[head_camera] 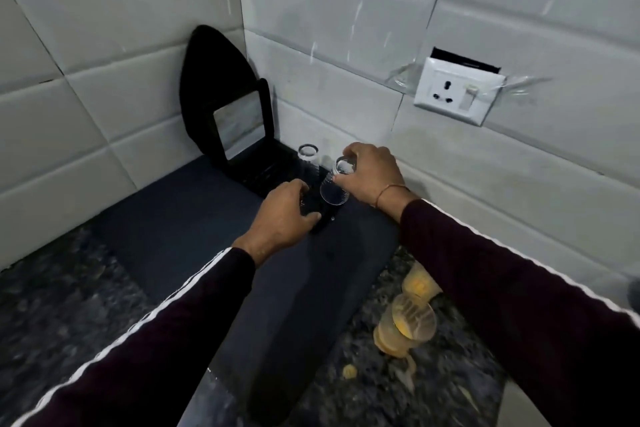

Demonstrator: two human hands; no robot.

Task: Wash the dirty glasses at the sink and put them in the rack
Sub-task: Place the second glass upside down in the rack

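Observation:
My right hand (372, 175) grips a clear glass (335, 185) by its base, tilted with its mouth toward me, just above the black rack (263, 166) in the corner. My left hand (282, 215) rests on the rack's near edge, fingers curled over it; whether it grips the edge I cannot tell. Another clear glass (308, 156) stands upside down on the rack behind. Two dirty glasses with orange residue, one nearer (405, 326) and one farther (420, 284), stand on the counter at the lower right, partly under my right sleeve.
A dark mat (194, 229) lies under the rack on the speckled granite counter (52, 305). The rack's upright black end piece (221, 94) leans in the tiled corner. A white wall socket (457, 90) sits at the right. Orange bits (349, 371) lie on the counter.

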